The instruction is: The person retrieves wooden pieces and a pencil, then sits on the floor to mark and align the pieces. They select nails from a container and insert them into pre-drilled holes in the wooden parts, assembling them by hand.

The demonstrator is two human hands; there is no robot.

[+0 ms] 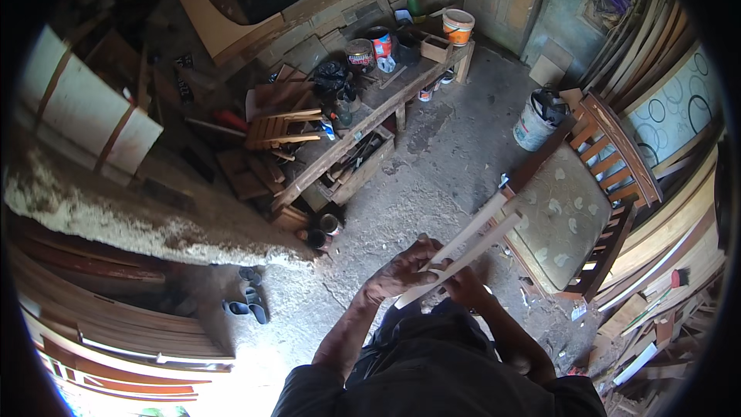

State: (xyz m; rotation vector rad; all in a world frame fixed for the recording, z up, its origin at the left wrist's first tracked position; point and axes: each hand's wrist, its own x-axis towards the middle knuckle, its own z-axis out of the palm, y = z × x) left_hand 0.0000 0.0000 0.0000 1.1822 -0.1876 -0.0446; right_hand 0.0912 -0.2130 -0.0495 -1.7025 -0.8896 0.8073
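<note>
Two pale wooden strips (485,245) slant up and away from the person's body, above the concrete floor (421,158), their far ends reaching toward a slatted wooden armchair (557,205). The left hand (409,269) has its fingers curled over the near part of the strips — its grip is pinching them, thumb side uppermost. The right hand (466,286) lies against the lower strip from the other side; its fingers are partly hidden behind the wood, so I cannot tell whether that grip is pressed together or merely supporting.

The likeliest trouble is slippage: the strips fan slightly apart toward their far ends, and with most of their length unsupported, a slack left grip could let one pivot or drop. A careless swing to the right could also knock the tips against the armchair's frame or scrape its patterned seat cushion (552,212); whether they touch already is not clear from this angle. Raw edges might leave splinters in bare fingers if the wood slid through them.

Beyond, a long tabletop (363,133) carries paint tins and an orange-and-white bucket (458,27) — well apart from the strips.
</note>
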